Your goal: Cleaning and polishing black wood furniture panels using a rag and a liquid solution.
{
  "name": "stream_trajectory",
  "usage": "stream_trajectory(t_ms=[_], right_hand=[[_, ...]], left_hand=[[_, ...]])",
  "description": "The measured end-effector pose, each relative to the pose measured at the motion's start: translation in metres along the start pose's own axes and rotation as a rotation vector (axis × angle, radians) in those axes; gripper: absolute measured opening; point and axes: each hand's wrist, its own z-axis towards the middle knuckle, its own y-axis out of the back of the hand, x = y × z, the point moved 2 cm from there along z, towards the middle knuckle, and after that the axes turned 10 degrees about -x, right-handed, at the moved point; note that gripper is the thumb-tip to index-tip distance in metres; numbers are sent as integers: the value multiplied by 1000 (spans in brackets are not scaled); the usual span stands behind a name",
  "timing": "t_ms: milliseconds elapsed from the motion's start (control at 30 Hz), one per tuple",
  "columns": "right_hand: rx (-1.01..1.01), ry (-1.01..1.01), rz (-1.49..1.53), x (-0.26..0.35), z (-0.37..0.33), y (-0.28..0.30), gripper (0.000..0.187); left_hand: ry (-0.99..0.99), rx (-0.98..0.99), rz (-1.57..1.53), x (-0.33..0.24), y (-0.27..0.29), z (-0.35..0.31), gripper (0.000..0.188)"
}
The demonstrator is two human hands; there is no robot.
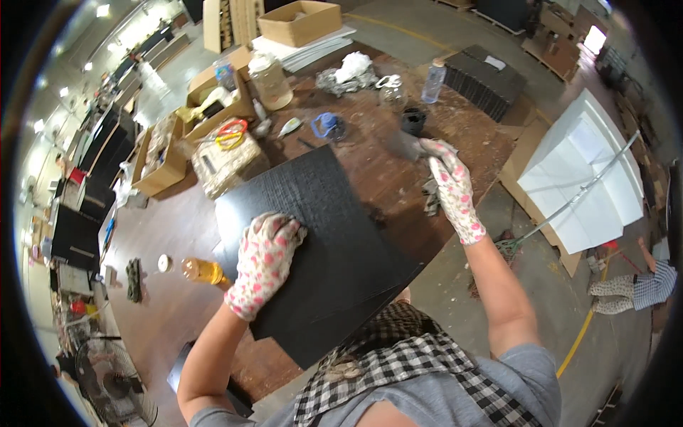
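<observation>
Head view, looking down: a black panel [320,249] lies flat on the brown workbench [398,178], turned at an angle so that its near corner juts past the bench's front edge toward the person's checked scarf [398,356]. Bare bench shows to the panel's right, up to the slanted edge where the concrete floor [455,285] begins; to its left the wood is open but for an amber bottle [203,271] lying just beside the panel's edge. Beyond the far edge stand cardboard boxes [167,160], a plastic jar [270,80] and a water bottle [433,80].

Left hand [265,261] (in a flowered glove) rests palm down on the panel's left part, fingers together and flat, forearm coming up from the lower edge. Right hand [449,186], gloved alike, is raised over the bench's right side, fingers closed around a blurred dark brush [405,146] whose head points toward the panel's far corner.
</observation>
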Motion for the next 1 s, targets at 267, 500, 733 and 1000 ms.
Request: stream_trajectory(t_ms=[267, 500, 733, 1000], right_hand=[[-128, 119, -1010, -87, 38, 124, 32], [80, -16, -1224, -116, 71, 104, 41], [471, 317, -172, -8, 8, -5, 47], [451, 634, -233, -29, 65, -86, 45]], left_hand=[[66, 20, 185, -35, -20, 15, 28], [178, 36, 269, -45, -22, 23, 28], [240, 37, 281, -56, -20, 31, 30], [239, 53, 272, -57, -19, 28, 35]])
